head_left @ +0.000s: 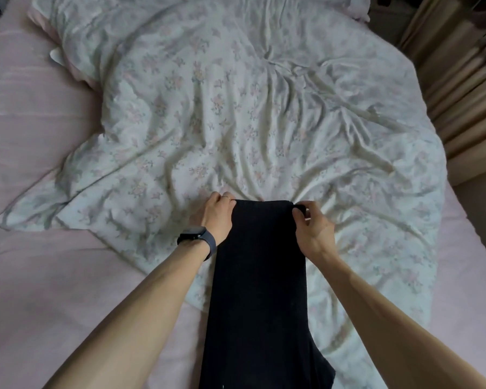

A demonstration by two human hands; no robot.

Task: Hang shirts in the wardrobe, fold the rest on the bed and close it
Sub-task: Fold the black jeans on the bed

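Item: long, narrow black ribbed-knit garment (260,276), folded lengthwise. Lying flat on the bed, running from the near edge up to both hands, partly over the crumpled white floral-print duvet (236,108), partly over the pale pink cotton bedsheet (40,276).

Left hand (216,216): gripping the garment's far left corner, fingers curling round the edge. Wearing a thin ring (227,196) and, at the wrist, a dark strapped smartwatch (198,238).

Right hand (313,227): pinching the far right corner between thumb and curled fingers.

Beige pleated curtain (460,80): hanging beside the bed's right side.
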